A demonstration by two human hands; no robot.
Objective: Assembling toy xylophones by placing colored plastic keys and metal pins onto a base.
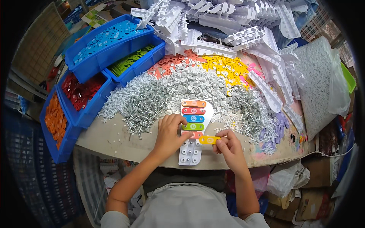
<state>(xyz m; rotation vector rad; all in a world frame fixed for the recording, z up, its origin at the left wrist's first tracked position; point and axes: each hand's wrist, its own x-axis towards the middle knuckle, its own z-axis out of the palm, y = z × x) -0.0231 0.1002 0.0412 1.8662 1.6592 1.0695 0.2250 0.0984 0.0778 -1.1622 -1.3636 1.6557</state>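
A white toy xylophone base (208,110) lies before me on the worktable, with orange, red, blue, green and coral bars (195,135) across it. Its lower end is bare of bars and shows white round seats. My left hand (169,133) grips the base at its left side, fingers curled by the green bar (193,126) and thumb pressed on the coral one. Between thumb and fingers, my right hand (227,145) pinches the right end of a yellow bar (207,140). The yellow bar's left end overlaps the base just below the coral bar.
Heaped screws (146,100) and white washers (194,81) spread beyond the base. Yellow bars (224,68) and purple bars (279,129) lie in piles. Blue bins (85,110) of coloured bars stand left. White bases (247,38) are stacked behind; a bulging bag (317,83) sits right.
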